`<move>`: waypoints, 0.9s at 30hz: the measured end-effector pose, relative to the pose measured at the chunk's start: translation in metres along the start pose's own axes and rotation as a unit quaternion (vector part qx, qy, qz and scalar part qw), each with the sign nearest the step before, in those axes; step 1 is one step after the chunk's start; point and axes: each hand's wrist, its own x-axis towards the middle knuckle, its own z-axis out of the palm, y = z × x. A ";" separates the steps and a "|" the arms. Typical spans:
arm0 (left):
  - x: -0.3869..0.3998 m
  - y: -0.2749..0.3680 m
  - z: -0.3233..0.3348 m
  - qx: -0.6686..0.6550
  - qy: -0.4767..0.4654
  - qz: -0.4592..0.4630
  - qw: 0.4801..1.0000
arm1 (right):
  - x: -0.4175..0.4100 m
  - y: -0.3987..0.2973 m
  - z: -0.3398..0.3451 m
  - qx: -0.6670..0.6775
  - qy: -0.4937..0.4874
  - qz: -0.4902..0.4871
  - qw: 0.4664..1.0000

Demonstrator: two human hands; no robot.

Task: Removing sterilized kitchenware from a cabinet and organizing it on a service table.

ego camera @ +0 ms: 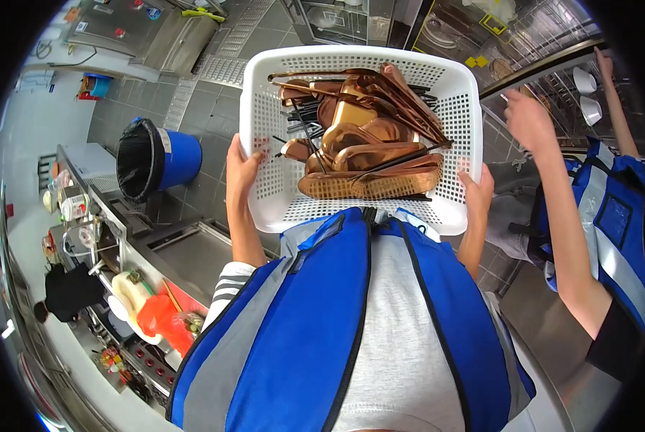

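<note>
A white perforated plastic basket is held up in front of my chest. My left hand grips its left wall, thumb over the side. At the opposite wall, my right hand holds the basket in the same way. Inside lie several copper-coloured metal ladles or spoons, heaped with their long handles crossing. Dark thin sticks, perhaps chopsticks, show between and beneath them. What lies at the bottom of the heap is hidden.
A co-worker's arm reaches close by on the right, beside open shelving with white bowls. To the left stand a blue bin with a black liner and a steel counter. Another person is at the far left.
</note>
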 end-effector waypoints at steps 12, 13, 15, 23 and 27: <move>-0.038 -0.032 0.000 -0.081 0.003 0.040 0.996 | 0.016 -0.006 -0.008 -0.098 -0.032 -0.009 0.995; -0.038 -0.034 0.001 -0.075 0.008 0.019 0.997 | 0.017 -0.009 -0.007 -0.112 -0.006 0.025 0.993; -0.037 -0.036 0.001 -0.079 0.008 0.003 0.997 | 0.019 -0.016 -0.008 -0.151 0.023 -0.048 0.987; -0.021 -0.025 -0.002 -0.145 -0.050 -0.034 0.988 | 0.028 -0.047 -0.008 -0.235 0.026 0.000 0.972; -0.017 -0.031 -0.002 -0.081 0.008 -0.107 0.991 | 0.020 -0.051 -0.009 -0.226 -0.016 0.027 0.974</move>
